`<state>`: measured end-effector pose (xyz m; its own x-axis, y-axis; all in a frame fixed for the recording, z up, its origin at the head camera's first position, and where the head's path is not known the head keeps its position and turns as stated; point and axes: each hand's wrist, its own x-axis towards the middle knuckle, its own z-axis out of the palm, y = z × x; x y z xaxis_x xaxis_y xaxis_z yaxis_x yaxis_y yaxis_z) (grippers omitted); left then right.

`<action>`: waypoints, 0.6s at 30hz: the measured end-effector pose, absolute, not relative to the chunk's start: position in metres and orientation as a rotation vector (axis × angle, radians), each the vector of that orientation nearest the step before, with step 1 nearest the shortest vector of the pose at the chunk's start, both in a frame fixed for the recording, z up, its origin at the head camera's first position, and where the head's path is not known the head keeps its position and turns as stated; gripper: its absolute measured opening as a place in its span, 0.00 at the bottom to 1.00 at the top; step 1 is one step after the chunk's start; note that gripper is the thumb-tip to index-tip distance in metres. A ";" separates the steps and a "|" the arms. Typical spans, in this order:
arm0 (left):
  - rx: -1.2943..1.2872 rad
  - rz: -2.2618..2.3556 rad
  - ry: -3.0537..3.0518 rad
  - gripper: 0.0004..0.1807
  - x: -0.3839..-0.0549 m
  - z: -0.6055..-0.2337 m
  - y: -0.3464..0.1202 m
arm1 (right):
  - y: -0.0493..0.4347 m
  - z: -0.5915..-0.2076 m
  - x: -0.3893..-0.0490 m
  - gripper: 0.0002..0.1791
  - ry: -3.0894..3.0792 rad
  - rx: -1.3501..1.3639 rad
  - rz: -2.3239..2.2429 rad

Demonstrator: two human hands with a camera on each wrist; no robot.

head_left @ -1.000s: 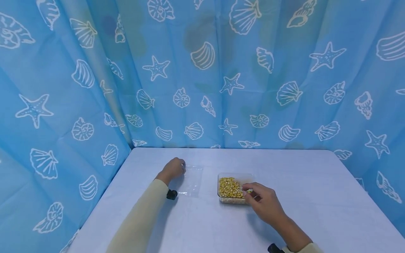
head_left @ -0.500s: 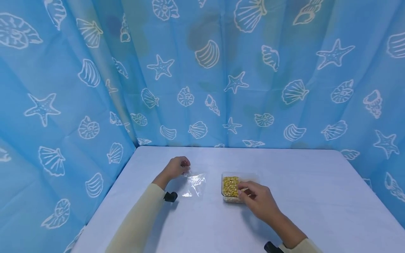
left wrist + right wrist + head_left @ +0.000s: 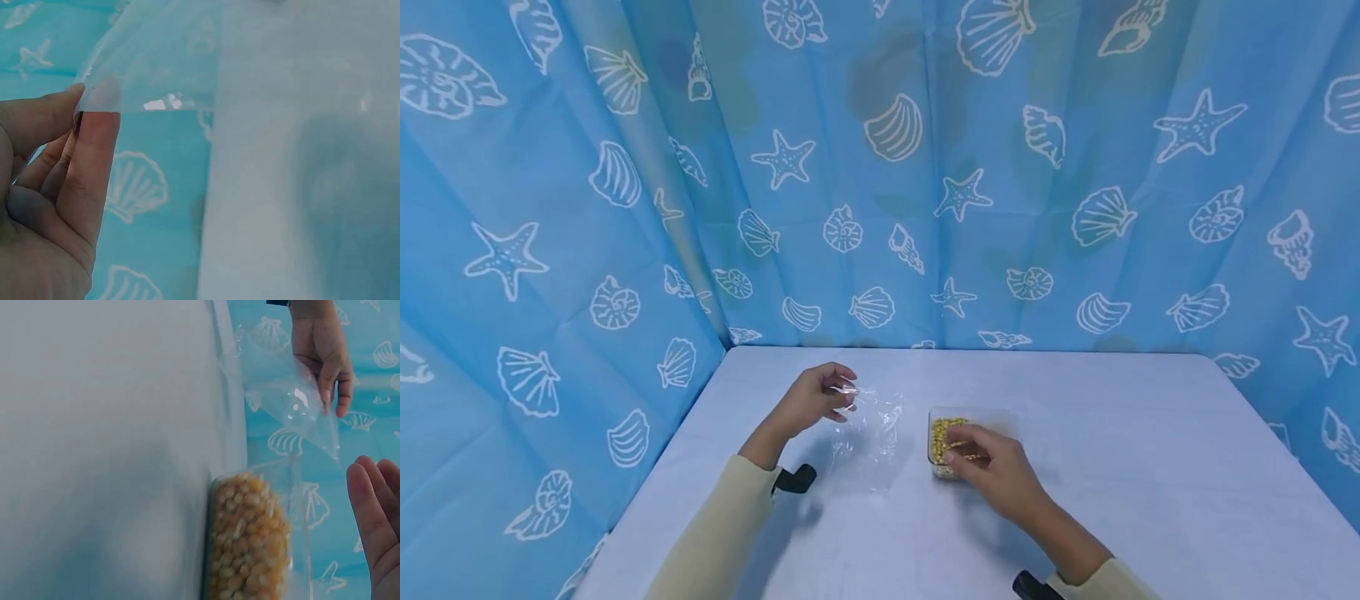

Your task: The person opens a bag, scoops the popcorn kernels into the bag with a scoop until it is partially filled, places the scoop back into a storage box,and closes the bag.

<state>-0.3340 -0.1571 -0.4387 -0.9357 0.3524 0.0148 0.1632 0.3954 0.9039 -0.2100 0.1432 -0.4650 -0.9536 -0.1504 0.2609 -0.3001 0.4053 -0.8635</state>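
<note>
My left hand [image 3: 814, 400] pinches the edge of a clear plastic bag [image 3: 868, 442] between thumb and fingers. In the left wrist view the thumb and forefinger grip a corner of the bag [image 3: 162, 69], and the rest of the film spreads away to the right. A clear box [image 3: 931, 450] of yellow corn kernels [image 3: 247, 540] stands on the table to the right of the bag. Over the box hovers my right hand [image 3: 1000, 475], fingers bent loosely with nothing between them; it partly hides the kernels in the head view.
A white cloth covers the table [image 3: 1120, 467]. Behind it and along the left side hangs a blue curtain [image 3: 955, 167] with white shells and starfish. Dark wrist cameras [image 3: 797, 478] sit at both sleeves.
The left hand has lifted the bag off the table, and the bag now hangs from its fingers. My right hand has shifted slightly left over the box.
</note>
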 end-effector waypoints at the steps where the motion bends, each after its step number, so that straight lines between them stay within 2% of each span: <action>1: 0.475 1.583 2.463 0.17 -0.331 -0.436 -0.157 | 0.142 -0.465 -0.211 0.17 -2.500 0.409 1.606; 8: 0.567 1.659 2.431 0.18 -0.310 -0.419 -0.154 | 0.131 -0.462 -0.215 0.20 -2.483 0.376 1.690; 13: 0.597 1.694 2.402 0.17 -0.299 -0.415 -0.143 | 0.122 -0.464 -0.219 0.23 -2.436 0.313 1.914; 18: 0.636 1.690 2.388 0.17 -0.290 -0.416 -0.130 | 0.116 -0.464 -0.223 0.21 -2.362 0.296 2.064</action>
